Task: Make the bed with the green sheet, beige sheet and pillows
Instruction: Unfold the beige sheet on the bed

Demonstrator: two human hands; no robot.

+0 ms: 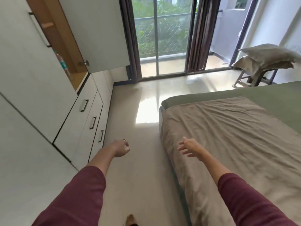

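- Beside the bed (162, 115), on its left flank: person standing, both arms extended forward, maroon sleeves (78, 198) to the forearm.
- Left hand (121, 148): over the bare floor (138, 168), fingers curled inward, nothing held. Ring visible on one finger.
- Right hand (189, 147): above the near edge of the beige sheet (228, 144), fingers spread and relaxed, grasping nothing. Contact with the cloth cannot be told.
- Beige sheet: spread over the mattress top, wrinkled, its left side hanging down over the bed's edge.
- Green sheet (260, 95): underneath the beige one, exposed as a band at the far end and along the right.
- Pillows (268, 56): stacked on a stool (249, 79) near the balcony door, well apart from the bed, with a beige cloth draped below them.
- Wardrobe and drawers (91, 115): along the left wall; bottle (62, 64) standing in the open wooden niche.
- Sliding glass door (162, 38): dark curtains (202, 33) drawn to the sides, foliage outside.
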